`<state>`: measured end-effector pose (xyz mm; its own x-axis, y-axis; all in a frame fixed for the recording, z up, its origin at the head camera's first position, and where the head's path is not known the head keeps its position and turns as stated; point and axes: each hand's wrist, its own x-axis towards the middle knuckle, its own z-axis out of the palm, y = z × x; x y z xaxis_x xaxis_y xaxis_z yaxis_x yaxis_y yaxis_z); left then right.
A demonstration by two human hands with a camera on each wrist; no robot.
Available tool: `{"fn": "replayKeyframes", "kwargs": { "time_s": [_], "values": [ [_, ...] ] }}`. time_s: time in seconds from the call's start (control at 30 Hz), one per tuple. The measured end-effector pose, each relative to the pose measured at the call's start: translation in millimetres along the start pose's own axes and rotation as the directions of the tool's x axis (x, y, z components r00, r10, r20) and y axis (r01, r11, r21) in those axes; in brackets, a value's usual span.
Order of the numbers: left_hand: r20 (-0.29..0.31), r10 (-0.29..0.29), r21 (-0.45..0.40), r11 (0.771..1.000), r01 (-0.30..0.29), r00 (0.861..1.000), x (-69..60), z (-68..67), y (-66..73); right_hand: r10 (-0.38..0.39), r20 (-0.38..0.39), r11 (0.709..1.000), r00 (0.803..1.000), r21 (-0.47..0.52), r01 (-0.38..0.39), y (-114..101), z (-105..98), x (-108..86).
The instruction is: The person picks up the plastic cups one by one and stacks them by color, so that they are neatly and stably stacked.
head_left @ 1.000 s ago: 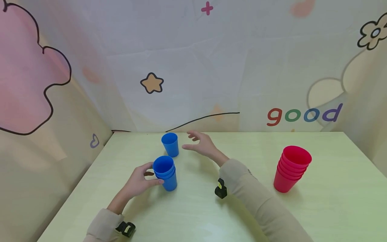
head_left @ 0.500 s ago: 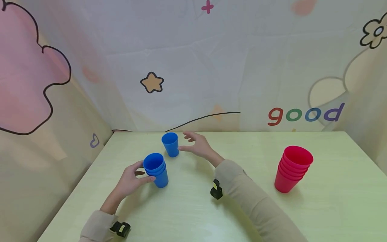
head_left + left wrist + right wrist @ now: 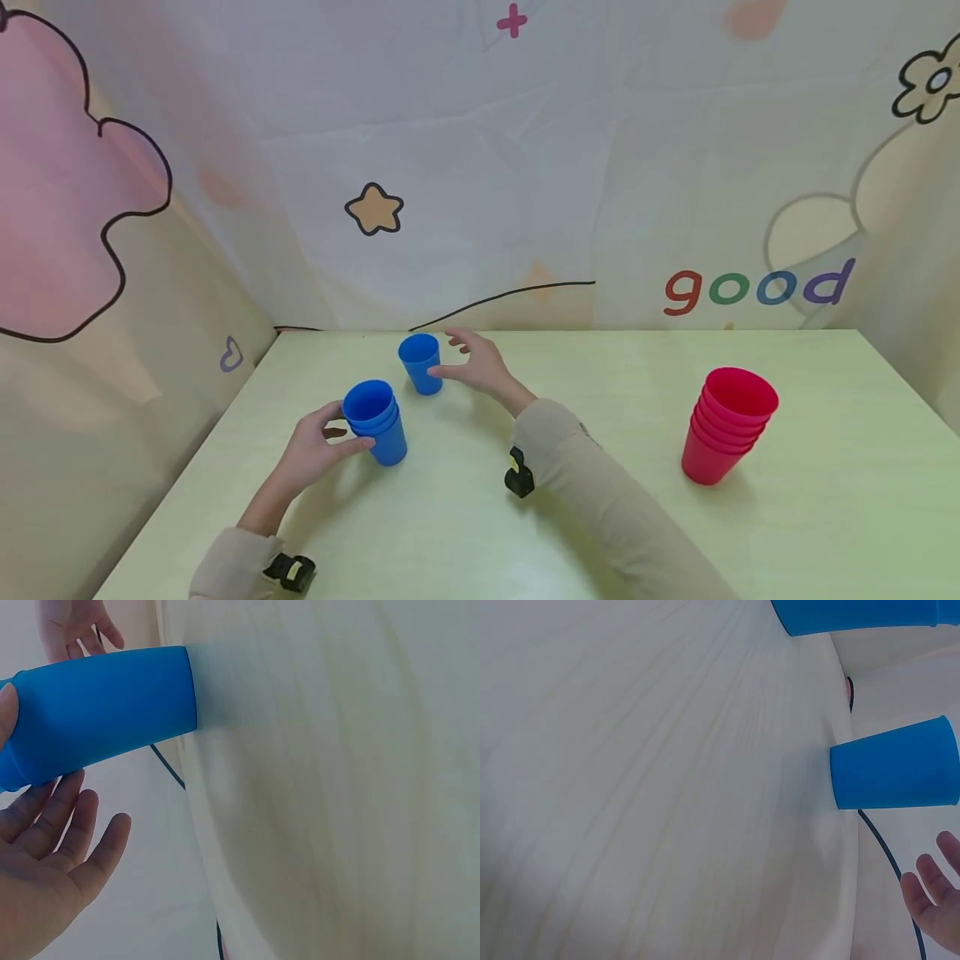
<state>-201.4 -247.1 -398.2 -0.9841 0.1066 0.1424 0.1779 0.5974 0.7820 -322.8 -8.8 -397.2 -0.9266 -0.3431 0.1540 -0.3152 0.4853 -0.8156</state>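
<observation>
My left hand grips a stack of nested blue cups, thumb on the near side and fingers round the far side. In the left wrist view the blue stack lies between thumb and fingers, its base close to or on the tabletop. Behind it stands a single upright blue cup. My right hand is just right of that cup, fingers spread apart, the thumb overlapping the cup's side in the head view. From the right wrist, fingers show beside the lone cup with a gap between them.
A stack of several red cups stands on the right side of the pale table. A printed cloth backdrop rises along the table's back edge, and another side of it stands at the left.
My left hand has carried the blue stack left, away from the middle. My right hand has moved left, closer to the single blue cup. The red stack stays in place.
</observation>
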Motion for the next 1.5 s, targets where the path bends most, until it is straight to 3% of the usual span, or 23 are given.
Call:
{"fn": "replayKeyframes", "kwargs": {
  "time_s": [0.27,0.43,1.0,1.5],
  "values": [
    [0.005,-0.023,0.002,1.0,0.023,1.0,-3.1,0.2,-2.7,0.006,0.013,0.999,1.0,-0.039,-0.006,-7,11,4.7],
    [-0.002,-0.007,0.001,1.0,0.007,1.0,-4.0,0.3,-2.7,0.009,0.014,0.998,1.0,-0.057,-0.009,-12,15,6.5],
    [0.006,-0.005,-0.008,1.0,0.005,1.0,-2.8,0.0,5.9,0.102,-0.035,0.99,0.994,-0.092,-0.105,-19,29,14.4],
    [0.0,-0.004,-0.002,1.0,0.004,1.0,-3.3,0.8,2.8,0.065,-0.024,0.996,0.998,-0.056,-0.066,-16,23,7.4]
  ]
}}
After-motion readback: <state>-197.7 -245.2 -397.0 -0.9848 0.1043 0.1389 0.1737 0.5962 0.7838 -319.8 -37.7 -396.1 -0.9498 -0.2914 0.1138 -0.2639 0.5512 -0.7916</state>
